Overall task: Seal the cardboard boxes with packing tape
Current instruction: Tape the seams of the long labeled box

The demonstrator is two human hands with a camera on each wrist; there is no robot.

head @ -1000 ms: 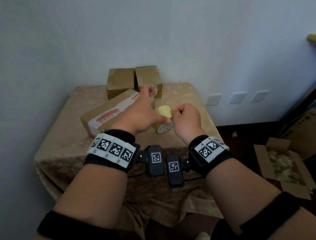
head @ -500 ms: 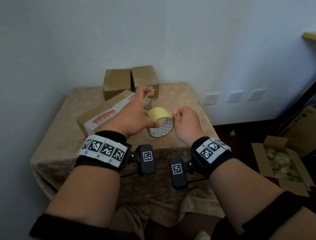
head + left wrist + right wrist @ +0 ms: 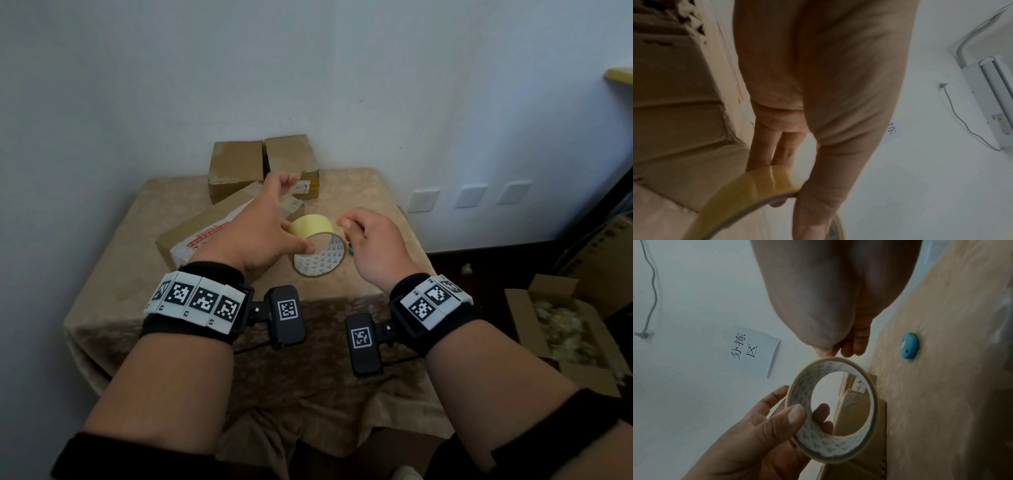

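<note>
One tape roll point(image 3: 317, 248) in left hand point(image 3: 260, 233), open core toward the wearer.

Tape roll point(image 3: 317, 246): pale yellow outside, white inner core printed with grey triangles. Desk point(image 3: 113, 284): tan-gold cloth with a faint floral pattern. Long box point(image 3: 205, 236) near the left edge: brown cardboard, white strip with red print. Two small boxes point(image 3: 236, 168) at the back edge: plain brown. Small cutter point(image 3: 909, 345) on the cloth: teal. Wall note point(image 3: 752, 350): white, black characters. Wrist bands point(image 3: 195, 301): black, with white tags bearing black square codes.
</note>
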